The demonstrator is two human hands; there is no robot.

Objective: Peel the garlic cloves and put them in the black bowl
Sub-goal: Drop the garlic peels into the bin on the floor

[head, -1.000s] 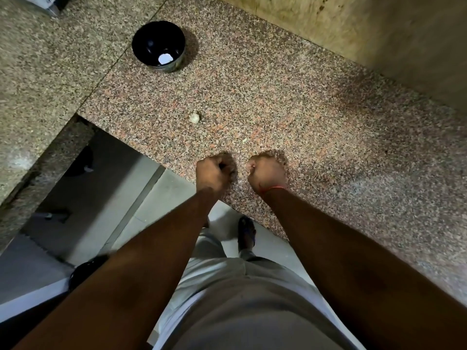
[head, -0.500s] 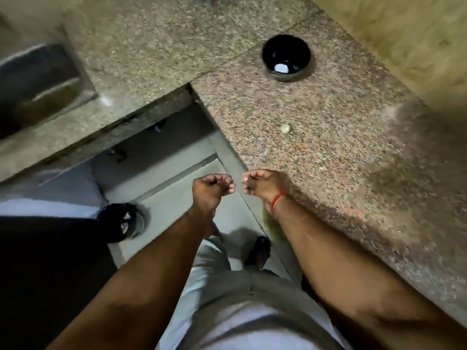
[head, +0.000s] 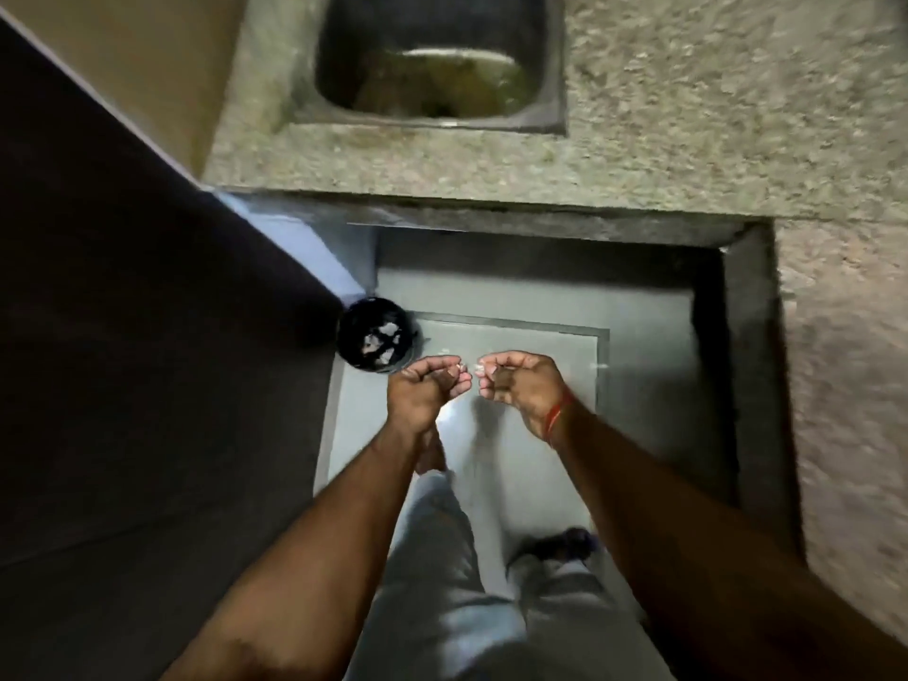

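Granite counter with steel sink ahead, black bin of pale scraps on grey floor. Left hand and right hand curled palm-up, fingertips pinching small pale bits (garlic or skin, unclear). No writing legible. Black bowl now out of view; hands off the counter.
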